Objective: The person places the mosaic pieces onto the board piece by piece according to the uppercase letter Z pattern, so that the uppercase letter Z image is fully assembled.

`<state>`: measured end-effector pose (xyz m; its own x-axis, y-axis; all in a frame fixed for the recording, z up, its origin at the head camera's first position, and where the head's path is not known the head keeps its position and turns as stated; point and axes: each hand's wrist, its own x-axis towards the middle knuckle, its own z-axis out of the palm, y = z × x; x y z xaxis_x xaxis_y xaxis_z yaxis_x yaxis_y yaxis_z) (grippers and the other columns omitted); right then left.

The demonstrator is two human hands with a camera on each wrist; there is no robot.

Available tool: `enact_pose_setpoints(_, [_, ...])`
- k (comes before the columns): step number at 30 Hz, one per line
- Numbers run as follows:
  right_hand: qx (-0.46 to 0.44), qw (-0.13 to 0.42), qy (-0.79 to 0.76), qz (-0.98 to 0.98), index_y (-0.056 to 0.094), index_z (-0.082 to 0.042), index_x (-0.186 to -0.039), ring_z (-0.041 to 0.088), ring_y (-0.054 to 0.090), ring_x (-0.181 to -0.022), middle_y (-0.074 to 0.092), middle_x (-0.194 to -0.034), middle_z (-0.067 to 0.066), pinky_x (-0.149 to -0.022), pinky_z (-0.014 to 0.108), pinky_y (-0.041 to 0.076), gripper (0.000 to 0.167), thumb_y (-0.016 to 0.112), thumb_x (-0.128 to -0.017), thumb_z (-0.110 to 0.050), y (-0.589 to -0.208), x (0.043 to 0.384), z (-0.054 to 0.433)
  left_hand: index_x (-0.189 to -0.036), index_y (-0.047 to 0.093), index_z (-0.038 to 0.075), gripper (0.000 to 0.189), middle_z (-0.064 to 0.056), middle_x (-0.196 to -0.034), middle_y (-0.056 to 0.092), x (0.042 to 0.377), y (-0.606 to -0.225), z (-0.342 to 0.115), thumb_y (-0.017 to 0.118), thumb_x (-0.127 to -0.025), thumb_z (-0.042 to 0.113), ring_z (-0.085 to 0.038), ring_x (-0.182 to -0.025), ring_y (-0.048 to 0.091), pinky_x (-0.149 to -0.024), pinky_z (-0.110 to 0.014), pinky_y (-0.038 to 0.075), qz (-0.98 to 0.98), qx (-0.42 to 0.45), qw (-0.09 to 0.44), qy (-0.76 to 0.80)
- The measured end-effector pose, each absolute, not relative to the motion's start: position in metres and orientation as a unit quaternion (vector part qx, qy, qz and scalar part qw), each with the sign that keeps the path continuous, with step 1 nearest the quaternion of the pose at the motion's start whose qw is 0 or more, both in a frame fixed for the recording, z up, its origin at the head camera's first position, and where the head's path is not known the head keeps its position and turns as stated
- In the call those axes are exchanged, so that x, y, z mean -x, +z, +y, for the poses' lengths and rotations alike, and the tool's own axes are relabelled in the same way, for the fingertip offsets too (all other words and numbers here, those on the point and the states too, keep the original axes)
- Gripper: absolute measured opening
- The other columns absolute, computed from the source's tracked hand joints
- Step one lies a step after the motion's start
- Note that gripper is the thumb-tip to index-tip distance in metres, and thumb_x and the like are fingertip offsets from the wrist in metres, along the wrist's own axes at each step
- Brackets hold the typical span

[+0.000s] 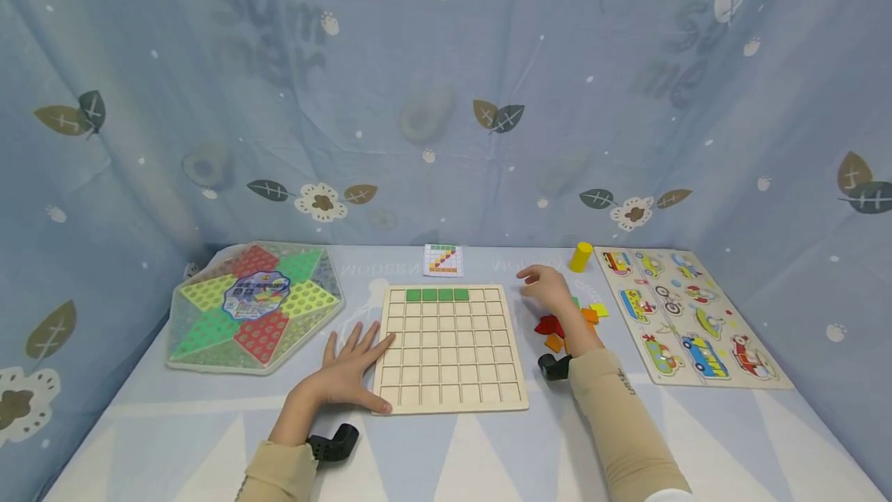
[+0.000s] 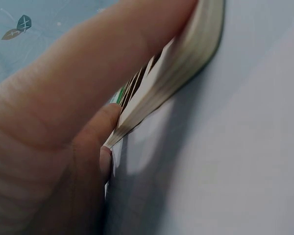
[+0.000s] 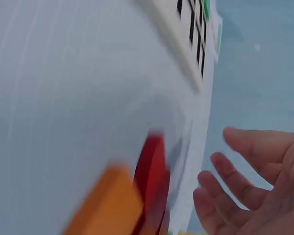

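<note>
A wooden grid board [image 1: 453,347] lies flat, with several green squares [image 1: 437,295] in a row along its top. My left hand [image 1: 348,374] rests at the board's left side, fingers spread; the thumb and fingertips touch its edge in the head view. In the left wrist view the thumb [image 2: 88,73] lies along the board's rim [image 2: 176,73]. To the right of the board, my right hand [image 1: 547,287] hovers with loosely bent fingers and nothing visible in them. Below it are red pieces [image 1: 549,325], orange pieces [image 3: 110,203] and a yellow piece [image 1: 599,309].
Behind the board lies a pattern card [image 1: 443,260] with coloured squares. A yellow cylinder [image 1: 581,257] stands at the back right, beside a wooden vehicle puzzle [image 1: 686,316]. At the left is a hexagonal Chinese checkers box [image 1: 258,304]. A patterned curtain [image 1: 446,99] hangs behind.
</note>
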<state>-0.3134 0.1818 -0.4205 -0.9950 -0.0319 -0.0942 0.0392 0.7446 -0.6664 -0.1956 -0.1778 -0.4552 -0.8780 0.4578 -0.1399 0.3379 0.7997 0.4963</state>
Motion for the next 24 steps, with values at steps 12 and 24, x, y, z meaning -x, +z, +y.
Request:
enact_pose_setpoints(12, [-0.083, 0.113, -0.246, 0.959, 0.061, -0.003, -0.112, 0.029, 0.049, -0.087, 0.055, -0.107, 0.020, -0.068, 0.032, 0.045, 0.026, 0.052, -0.088, -0.004, -0.424, 0.306, 0.237, -0.148, 0.023, 0.013, 0.113, -0.018, -0.154, 0.004, 0.195, -0.454, -0.178, 0.077, -0.060, 0.059, -0.044, -0.138, -0.005, -0.100, -0.067, -0.012, 0.940, -0.214, 0.126, 0.235])
enact_pose_setpoints(24, [-0.075, 0.075, -0.295, 0.950, 0.063, -0.002, -0.105, 0.029, 0.049, -0.082, 0.055, -0.097, 0.018, -0.067, 0.031, 0.045, 0.023, 0.056, -0.083, 0.000, -0.424, 0.310, 0.232, -0.147, 0.024, 0.013, 0.113, -0.019, -0.154, 0.005, 0.195, -0.454, -0.177, 0.077, -0.059, 0.059, -0.044, -0.138, -0.004, -0.100, -0.067, -0.011, 0.942, -0.213, 0.121, 0.230])
